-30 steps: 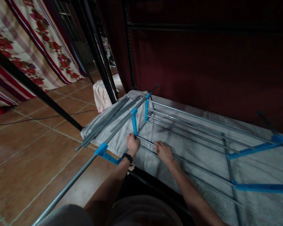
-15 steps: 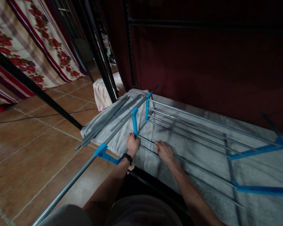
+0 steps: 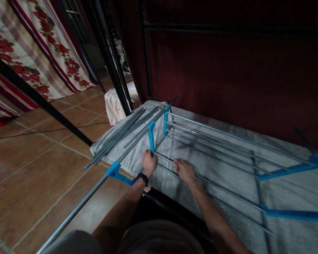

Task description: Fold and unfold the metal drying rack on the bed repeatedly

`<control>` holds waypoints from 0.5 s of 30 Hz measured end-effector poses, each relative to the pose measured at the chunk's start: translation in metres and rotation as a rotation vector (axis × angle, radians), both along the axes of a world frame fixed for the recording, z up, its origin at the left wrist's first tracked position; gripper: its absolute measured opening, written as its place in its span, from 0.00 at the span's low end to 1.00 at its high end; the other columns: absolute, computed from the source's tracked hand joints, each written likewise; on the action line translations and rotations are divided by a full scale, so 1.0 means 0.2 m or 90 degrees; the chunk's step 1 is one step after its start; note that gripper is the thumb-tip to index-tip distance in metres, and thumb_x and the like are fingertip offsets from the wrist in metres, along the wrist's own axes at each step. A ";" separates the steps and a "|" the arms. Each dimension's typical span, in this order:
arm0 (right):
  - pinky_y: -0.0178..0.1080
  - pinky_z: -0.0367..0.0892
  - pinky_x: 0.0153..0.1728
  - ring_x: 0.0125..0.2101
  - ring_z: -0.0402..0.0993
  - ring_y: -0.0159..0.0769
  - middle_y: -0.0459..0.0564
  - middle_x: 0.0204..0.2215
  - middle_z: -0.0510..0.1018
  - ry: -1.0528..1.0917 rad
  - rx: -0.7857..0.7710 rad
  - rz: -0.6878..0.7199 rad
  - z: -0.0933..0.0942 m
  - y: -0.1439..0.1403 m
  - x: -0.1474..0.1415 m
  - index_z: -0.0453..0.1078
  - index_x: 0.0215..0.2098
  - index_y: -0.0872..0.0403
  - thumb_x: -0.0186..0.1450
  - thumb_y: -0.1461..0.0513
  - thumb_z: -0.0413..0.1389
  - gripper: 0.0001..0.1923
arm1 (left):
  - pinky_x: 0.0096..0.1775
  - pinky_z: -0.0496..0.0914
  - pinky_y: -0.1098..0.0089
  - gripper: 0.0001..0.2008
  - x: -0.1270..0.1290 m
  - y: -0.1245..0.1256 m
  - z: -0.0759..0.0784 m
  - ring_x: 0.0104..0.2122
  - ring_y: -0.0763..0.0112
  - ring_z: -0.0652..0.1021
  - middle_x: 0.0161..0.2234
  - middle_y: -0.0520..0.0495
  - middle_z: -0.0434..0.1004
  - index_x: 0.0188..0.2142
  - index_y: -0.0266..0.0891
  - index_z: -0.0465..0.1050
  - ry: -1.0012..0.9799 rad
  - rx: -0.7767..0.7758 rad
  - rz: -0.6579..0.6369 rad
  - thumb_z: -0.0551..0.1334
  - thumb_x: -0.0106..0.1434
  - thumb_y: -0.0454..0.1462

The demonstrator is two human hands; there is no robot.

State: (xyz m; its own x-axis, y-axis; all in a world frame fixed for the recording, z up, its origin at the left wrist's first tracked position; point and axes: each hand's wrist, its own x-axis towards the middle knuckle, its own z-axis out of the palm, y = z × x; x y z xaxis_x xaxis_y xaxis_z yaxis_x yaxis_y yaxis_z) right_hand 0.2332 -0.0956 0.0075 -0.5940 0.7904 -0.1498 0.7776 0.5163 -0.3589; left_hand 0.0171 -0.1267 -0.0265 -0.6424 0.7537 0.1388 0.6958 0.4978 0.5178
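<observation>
A drying rack (image 3: 217,148) of thin grey metal rods and blue plastic connectors is seen lying flat on a grey towel (image 3: 281,190) spread over the bed, its near-left corner by the bed's left edge. The left hand (image 3: 149,161) is clenched around the foot of an upright blue connector (image 3: 151,137), where a rod meets the long side tube (image 3: 127,148). The right hand (image 3: 184,170) is laid over one of the rods (image 3: 228,190) just beside it; its grip appears lightly curled over the rod, though in the dim light a full grasp cannot be confirmed.

The frame is judged light and stiff along its tubes, but springy across the thin rods, which would bend if loaded mid-span. The plastic joints are likely the weak points and may crack if twisted. The smooth metal would be slippery, so hold is best taken on the thicker side tube close to a connector.

A bundle of loose grey tubes (image 3: 119,135) is laid on the towel near the bed's far-left corner. No containers are visible. Tiled floor (image 3: 29,176) lies to the left.
</observation>
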 end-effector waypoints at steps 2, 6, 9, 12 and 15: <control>0.36 0.62 0.44 0.48 0.72 0.34 0.47 0.52 0.73 0.012 0.004 0.000 -0.01 0.00 0.00 0.66 0.54 0.47 0.74 0.57 0.41 0.16 | 0.44 0.66 0.65 0.02 0.00 0.00 0.00 0.41 0.62 0.72 0.36 0.44 0.71 0.32 0.40 0.67 0.005 -0.002 -0.004 0.57 0.62 0.33; 0.35 0.62 0.44 0.49 0.72 0.34 0.46 0.52 0.75 0.022 0.006 -0.001 -0.02 0.01 0.00 0.67 0.53 0.47 0.74 0.57 0.42 0.15 | 0.45 0.66 0.64 0.03 0.00 0.00 0.00 0.42 0.61 0.73 0.36 0.43 0.71 0.33 0.40 0.67 0.015 -0.008 -0.009 0.56 0.63 0.33; 0.35 0.62 0.45 0.49 0.72 0.34 0.46 0.52 0.75 0.010 0.011 0.005 -0.02 0.01 0.00 0.66 0.53 0.47 0.74 0.57 0.42 0.15 | 0.46 0.66 0.64 0.03 0.01 0.00 0.00 0.42 0.61 0.73 0.37 0.43 0.71 0.34 0.40 0.68 0.022 -0.012 -0.010 0.56 0.63 0.33; 0.35 0.63 0.44 0.48 0.73 0.34 0.47 0.52 0.75 -0.008 0.032 -0.001 -0.02 0.00 -0.01 0.66 0.55 0.47 0.74 0.57 0.41 0.16 | 0.47 0.65 0.63 0.04 0.01 0.00 0.00 0.42 0.60 0.73 0.39 0.41 0.72 0.35 0.39 0.69 0.029 -0.013 -0.010 0.56 0.63 0.33; 0.38 0.64 0.45 0.46 0.73 0.37 0.49 0.52 0.75 -0.029 0.086 -0.028 -0.02 -0.04 -0.01 0.65 0.56 0.47 0.74 0.55 0.40 0.18 | 0.47 0.65 0.62 0.04 0.01 0.00 0.00 0.43 0.59 0.73 0.39 0.40 0.72 0.36 0.39 0.69 0.033 -0.015 -0.008 0.56 0.63 0.33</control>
State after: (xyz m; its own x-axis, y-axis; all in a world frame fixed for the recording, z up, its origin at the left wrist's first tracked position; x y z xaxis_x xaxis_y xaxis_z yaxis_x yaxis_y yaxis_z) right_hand 0.2318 -0.1044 0.0027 -0.5534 0.8303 -0.0657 0.8142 0.5226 -0.2528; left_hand 0.0196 -0.1267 -0.0260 -0.6253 0.7650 0.1541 0.7279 0.5005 0.4688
